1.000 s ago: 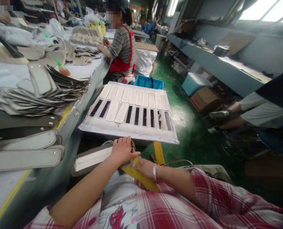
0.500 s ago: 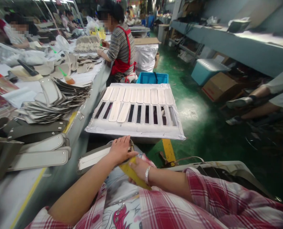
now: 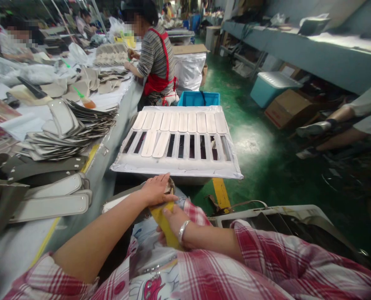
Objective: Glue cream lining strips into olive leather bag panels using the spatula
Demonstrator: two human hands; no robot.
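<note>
My left hand point(image 3: 156, 190) lies with fingers stretched out flat over the end of a long pale piece point(image 3: 113, 204) with a dark edge, low in front of me. Much of that piece is covered by my left forearm. Just right of it, my right hand point(image 3: 174, 221) is closed on a yellow cloth-like piece point(image 3: 165, 227), whose exact kind I cannot make out. The top of the yellow piece meets the thumb side of my left hand. Ahead stands a white slotted rack point(image 3: 179, 166), with a row of pale rounded strips point(image 3: 174, 122) laid across it.
On the left, the workbench point(image 3: 105, 160) carries stacked leather-like pieces point(image 3: 66, 135) and a small glue bottle point(image 3: 87, 101). A co-worker in a red apron point(image 3: 157, 62) sits beyond the rack, near a blue crate point(image 3: 199, 99). Dark pieces fill a white bin point(image 3: 300, 210) at my right.
My right hand and the yellow piece have shifted left, closer to my left hand. My left forearm now covers more of the pale piece. The whole view has moved slightly.
</note>
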